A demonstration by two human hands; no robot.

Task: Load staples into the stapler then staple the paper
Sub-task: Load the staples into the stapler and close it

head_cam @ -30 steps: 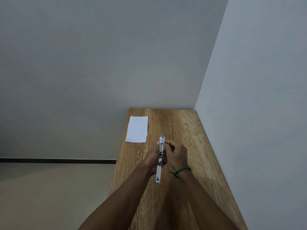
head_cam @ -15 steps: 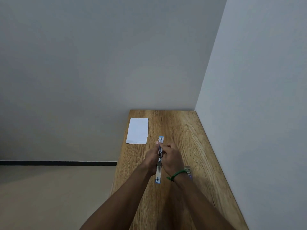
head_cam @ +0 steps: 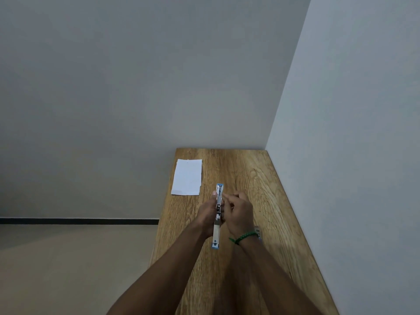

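Observation:
A blue and silver stapler [head_cam: 218, 214], swung fully open into one long strip, is held above the wooden table [head_cam: 254, 185]. My left hand [head_cam: 208, 214] grips its middle from the left side. My right hand [head_cam: 238, 212], with a green band on its wrist, has its fingers curled against the stapler's metal channel from the right; whether they pinch staples is too small to tell. A white sheet of paper [head_cam: 187, 177] lies flat at the table's far left.
A small box [head_cam: 258, 230] peeks out on the table just behind my right wrist. Walls bound the table at the back and along the right. The table's left edge drops to the floor.
My right hand has shifted slightly right and its fingers have loosened at the stapler's channel. The stapler and left hand stay almost in place.

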